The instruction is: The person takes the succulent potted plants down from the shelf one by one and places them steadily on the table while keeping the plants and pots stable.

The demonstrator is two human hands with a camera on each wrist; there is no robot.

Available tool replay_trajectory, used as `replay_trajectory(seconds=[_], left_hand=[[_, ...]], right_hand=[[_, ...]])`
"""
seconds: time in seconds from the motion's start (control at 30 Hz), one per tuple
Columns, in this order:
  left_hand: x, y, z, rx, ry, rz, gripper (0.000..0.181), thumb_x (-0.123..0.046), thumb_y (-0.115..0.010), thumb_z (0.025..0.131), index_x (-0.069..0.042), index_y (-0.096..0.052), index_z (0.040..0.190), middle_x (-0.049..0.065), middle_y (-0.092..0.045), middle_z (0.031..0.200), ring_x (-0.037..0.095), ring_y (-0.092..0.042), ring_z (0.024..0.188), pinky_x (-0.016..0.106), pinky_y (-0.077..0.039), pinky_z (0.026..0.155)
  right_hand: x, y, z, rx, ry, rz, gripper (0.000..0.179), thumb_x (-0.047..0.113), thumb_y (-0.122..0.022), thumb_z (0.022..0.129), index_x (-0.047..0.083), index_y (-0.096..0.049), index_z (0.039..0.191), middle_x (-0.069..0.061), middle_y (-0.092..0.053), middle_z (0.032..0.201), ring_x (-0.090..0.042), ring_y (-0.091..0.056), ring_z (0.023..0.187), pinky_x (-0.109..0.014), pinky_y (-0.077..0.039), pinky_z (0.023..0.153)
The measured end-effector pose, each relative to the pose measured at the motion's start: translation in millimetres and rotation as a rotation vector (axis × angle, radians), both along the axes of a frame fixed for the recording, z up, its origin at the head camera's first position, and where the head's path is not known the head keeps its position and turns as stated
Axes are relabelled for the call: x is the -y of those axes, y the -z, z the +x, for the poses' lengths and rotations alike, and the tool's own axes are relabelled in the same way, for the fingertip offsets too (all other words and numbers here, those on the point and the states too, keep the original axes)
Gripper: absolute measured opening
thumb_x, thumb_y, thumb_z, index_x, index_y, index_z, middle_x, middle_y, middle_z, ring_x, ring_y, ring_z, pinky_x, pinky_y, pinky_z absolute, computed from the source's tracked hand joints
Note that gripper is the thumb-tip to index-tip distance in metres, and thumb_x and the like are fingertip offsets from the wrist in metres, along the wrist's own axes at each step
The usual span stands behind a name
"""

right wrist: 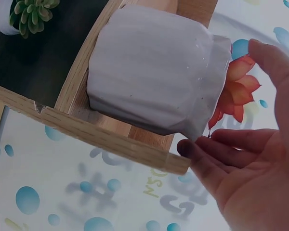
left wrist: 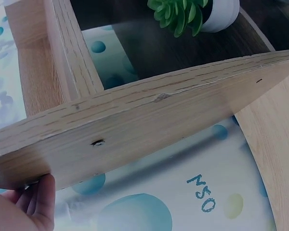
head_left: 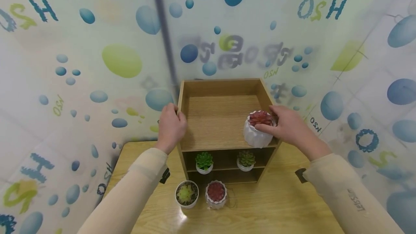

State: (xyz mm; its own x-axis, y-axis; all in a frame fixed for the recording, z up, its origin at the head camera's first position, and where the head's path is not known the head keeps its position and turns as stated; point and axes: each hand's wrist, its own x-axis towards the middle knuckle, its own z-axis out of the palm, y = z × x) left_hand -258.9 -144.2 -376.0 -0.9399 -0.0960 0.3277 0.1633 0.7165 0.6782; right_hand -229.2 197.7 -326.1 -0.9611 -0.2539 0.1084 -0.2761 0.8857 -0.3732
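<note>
A small wooden shelf unit stands on the table, with a raised rim round its top. My left hand grips the top of its left side panel, fingers curled against the outer face in the left wrist view. On the front right of the top sits a white fluted pot with a red succulent. Around its rim is my right hand, fingers by the rim and shelf side. The right thumb is apart from the rim in the right wrist view.
Inside the shelf, a bright green succulent stands left and a duller green one right, both in small white pots. On the table in front are a potted cactus and another red succulent. Printed curtains hang close behind.
</note>
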Motion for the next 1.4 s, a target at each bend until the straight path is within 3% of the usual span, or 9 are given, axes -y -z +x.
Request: replay_trajectory(seconds=[0.57, 0.77, 1.4], left_hand=[[1.4, 0.7, -0.6, -0.005, -0.003, -0.007, 0.022, -0.010, -0.041, 0.102, 0.007, -0.054, 0.109, 0.024, -0.053, 0.105, 0.037, -0.051, 0.089, 0.049, -0.048, 0.078], [1.9, 1.7, -0.5, 0.001, -0.002, -0.017, 0.024, -0.010, -0.038, 0.103, 0.007, -0.053, 0.111, 0.024, -0.052, 0.105, 0.037, -0.048, 0.086, 0.048, -0.046, 0.077], [-0.4, 1.2, -1.5, 0.012, 0.005, -0.006, 0.026, -0.012, -0.038, 0.104, 0.006, -0.053, 0.113, 0.023, -0.052, 0.108, 0.036, -0.049, 0.087, 0.047, -0.047, 0.077]], right_hand=[[14.5, 0.6, -2.1, 0.041, -0.003, 0.077, 0.092, 0.050, -0.079, 0.086, -0.015, -0.047, 0.143, -0.034, -0.058, 0.132, -0.047, -0.058, 0.119, -0.060, -0.050, 0.097], [17.9, 0.3, -3.7, 0.050, 0.006, 0.097, 0.088, 0.054, -0.081, 0.083, -0.011, -0.053, 0.136, -0.028, -0.063, 0.123, -0.043, -0.061, 0.112, -0.057, -0.052, 0.093], [17.6, 5.2, -4.3, -0.058, 0.007, 0.177, 0.068, 0.050, -0.083, 0.082, -0.006, -0.060, 0.114, -0.019, -0.066, 0.102, -0.035, -0.063, 0.092, -0.053, -0.055, 0.081]])
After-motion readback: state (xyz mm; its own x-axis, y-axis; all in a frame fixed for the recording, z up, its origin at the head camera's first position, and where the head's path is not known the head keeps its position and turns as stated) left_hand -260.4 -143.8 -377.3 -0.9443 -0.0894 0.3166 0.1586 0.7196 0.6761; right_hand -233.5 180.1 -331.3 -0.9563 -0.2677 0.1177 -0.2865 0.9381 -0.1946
